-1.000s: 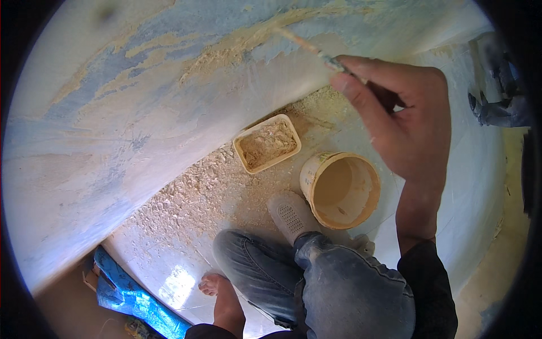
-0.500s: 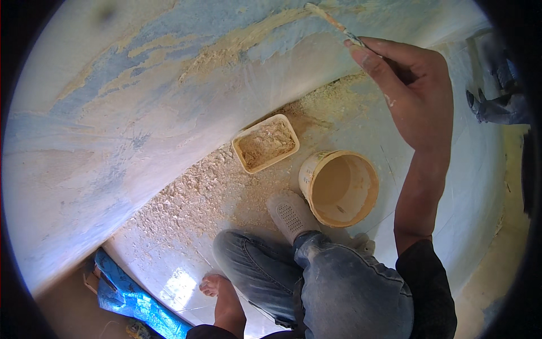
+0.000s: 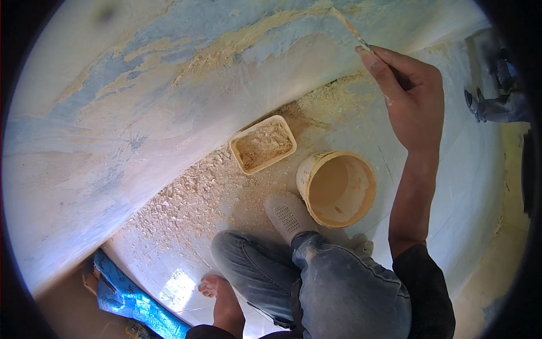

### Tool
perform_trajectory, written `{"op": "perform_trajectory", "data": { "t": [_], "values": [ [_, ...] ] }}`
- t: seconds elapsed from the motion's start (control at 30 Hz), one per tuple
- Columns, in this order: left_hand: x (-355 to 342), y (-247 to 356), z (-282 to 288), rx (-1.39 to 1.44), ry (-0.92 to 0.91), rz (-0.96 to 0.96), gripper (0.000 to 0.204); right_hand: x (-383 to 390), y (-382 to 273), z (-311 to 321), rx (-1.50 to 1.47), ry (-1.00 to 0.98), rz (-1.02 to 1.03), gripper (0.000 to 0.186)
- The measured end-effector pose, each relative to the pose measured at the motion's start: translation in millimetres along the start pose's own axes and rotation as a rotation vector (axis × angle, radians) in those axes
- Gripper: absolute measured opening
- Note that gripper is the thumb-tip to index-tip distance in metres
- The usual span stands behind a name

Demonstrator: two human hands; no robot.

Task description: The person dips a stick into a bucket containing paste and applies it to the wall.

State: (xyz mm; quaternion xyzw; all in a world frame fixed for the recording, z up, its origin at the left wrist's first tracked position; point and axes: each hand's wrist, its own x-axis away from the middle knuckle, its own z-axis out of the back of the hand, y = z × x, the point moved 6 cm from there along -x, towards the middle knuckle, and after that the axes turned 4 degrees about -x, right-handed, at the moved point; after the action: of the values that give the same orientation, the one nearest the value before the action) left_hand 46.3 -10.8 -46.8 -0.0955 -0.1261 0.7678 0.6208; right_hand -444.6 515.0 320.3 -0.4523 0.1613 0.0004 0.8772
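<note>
My right hand [image 3: 403, 93] grips a thin, paint-stained tool [image 3: 355, 33] by its lower end, its tip at the patchy blue, cream and white wall [image 3: 130, 101]. My left hand [image 3: 210, 286] rests low on the tiled floor beside my jeans-covered leg, fingers curled, nothing visible in them. Against the wall base sits a rectangular cream tub [image 3: 262, 146] holding crumbly beige material. Right of it stands a round cream bucket [image 3: 351, 189] with pale residue inside.
Beige debris [image 3: 175, 198] covers the floor along the wall. My perforated pale shoe [image 3: 285, 217] is beside the bucket. A crumpled blue sheet [image 3: 135, 299] lies at lower left; dark objects [image 3: 502, 107], unclear in kind, are at the far right.
My right hand and the tool moved up and right along the wall, then slightly down in the latest frame. My left hand stayed in place.
</note>
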Motion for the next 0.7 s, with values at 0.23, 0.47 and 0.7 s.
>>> {"op": "perform_trajectory", "data": {
  "t": [0.23,0.47,0.7],
  "values": [
    [-8,1,0,-0.142,-0.035,-0.106,0.053,4,-19,-34,-0.065,-0.133,0.233,0.020],
    [-4,2,5,0.018,-0.019,0.004,0.055,-10,24,-12,-0.150,0.064,0.027,0.023],
    [-4,3,2,-0.095,0.058,-0.030,0.043,-5,44,10,-0.094,0.226,-0.080,0.025]
  ]
}}
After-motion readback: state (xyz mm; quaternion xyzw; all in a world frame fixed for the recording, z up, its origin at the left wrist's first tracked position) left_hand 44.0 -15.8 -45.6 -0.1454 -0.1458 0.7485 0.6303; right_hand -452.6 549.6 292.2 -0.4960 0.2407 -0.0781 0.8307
